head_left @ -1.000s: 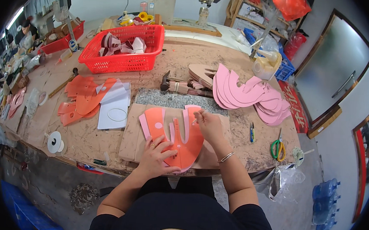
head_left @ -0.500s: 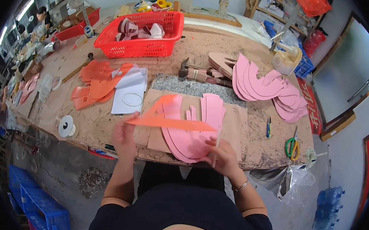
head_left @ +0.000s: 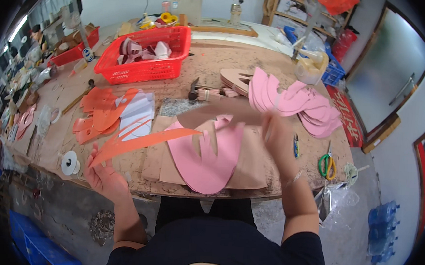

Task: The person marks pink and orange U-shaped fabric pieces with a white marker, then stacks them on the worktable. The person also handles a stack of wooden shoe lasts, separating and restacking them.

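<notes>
Orange template (head_left: 147,145) has gone from lying flat on the pink pieces (head_left: 205,166) a second ago to being held up, tilted, at their left, its far tip in front of their upper left edge. Left hand (head_left: 108,180) pinches its near end, thumb and fingers closed on it, palm partly turned up. Right hand (head_left: 274,133), which half a second ago was at the near right edge of the pieces, has swung up past their far right side; it is blurred, the fingers seem closed on the right end of a brown-faced piece (head_left: 223,114) raised above the pink ones, and I cannot tell how each finger sits. Those pink pieces lie on the brown pad (head_left: 254,172), slots pointing away from the person. Beyond the raised piece are a hammer (head_left: 193,89) and, to its right, the fanned pink stack (head_left: 298,104). Orange pieces (head_left: 100,110) overlap white paper (head_left: 144,104) at left; scissors (head_left: 327,166) lie well right.
</notes>
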`<state>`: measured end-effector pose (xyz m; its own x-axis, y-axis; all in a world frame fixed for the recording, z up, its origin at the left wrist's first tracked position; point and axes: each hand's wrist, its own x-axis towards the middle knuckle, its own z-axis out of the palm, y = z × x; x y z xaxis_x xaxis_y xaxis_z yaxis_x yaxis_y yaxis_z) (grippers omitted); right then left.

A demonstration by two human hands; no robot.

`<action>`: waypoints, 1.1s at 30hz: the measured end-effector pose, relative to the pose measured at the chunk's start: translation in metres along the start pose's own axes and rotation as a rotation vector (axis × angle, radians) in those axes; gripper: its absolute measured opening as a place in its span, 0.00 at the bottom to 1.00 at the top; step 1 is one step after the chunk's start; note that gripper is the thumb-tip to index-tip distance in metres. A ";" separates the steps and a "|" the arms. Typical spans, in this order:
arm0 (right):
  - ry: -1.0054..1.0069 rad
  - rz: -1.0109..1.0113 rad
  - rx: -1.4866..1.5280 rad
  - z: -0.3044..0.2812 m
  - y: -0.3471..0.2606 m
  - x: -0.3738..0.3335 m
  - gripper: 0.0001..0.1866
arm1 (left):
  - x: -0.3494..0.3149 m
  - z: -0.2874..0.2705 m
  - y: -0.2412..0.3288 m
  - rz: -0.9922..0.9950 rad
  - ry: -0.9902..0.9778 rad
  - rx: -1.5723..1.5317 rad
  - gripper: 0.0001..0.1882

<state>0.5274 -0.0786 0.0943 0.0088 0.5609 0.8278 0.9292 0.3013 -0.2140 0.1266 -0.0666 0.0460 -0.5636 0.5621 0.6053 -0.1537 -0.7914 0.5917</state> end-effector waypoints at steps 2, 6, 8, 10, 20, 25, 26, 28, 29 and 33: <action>0.184 0.171 -0.086 -0.015 0.036 0.057 0.02 | -0.016 0.006 -0.006 0.205 -0.139 0.202 0.10; 0.465 0.131 -0.311 -0.039 0.104 0.097 0.03 | -0.049 0.029 -0.007 0.555 -0.476 0.406 0.09; 0.505 0.040 -0.372 -0.038 0.110 0.101 0.04 | -0.074 0.031 -0.011 0.506 -0.652 0.403 0.09; 0.245 0.125 -0.405 -0.023 0.121 0.077 0.05 | -0.103 0.028 -0.021 0.322 -0.829 0.331 0.10; -0.466 0.365 0.228 0.019 -0.014 -0.080 0.27 | -0.123 0.017 -0.012 0.278 -1.190 0.620 0.27; -0.485 0.300 0.256 0.019 -0.048 -0.108 0.30 | -0.101 0.038 -0.006 0.097 -1.346 0.815 0.36; -0.485 0.286 0.246 0.022 -0.048 -0.110 0.30 | -0.101 0.038 -0.009 0.090 -1.347 0.808 0.36; -0.498 0.283 0.239 0.024 -0.050 -0.109 0.31 | -0.099 0.040 -0.011 0.078 -1.351 0.795 0.37; -0.509 0.292 0.244 0.025 -0.052 -0.105 0.30 | -0.097 0.042 -0.011 0.076 -1.350 0.789 0.37; -0.521 0.277 0.234 0.032 -0.047 -0.105 0.30 | -0.097 0.046 -0.012 0.081 -1.358 0.796 0.39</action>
<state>0.4713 -0.1271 0.0006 0.0014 0.9260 0.3776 0.8125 0.2191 -0.5403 0.2205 -0.1006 0.0047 0.6384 0.6603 0.3956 0.5357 -0.7502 0.3876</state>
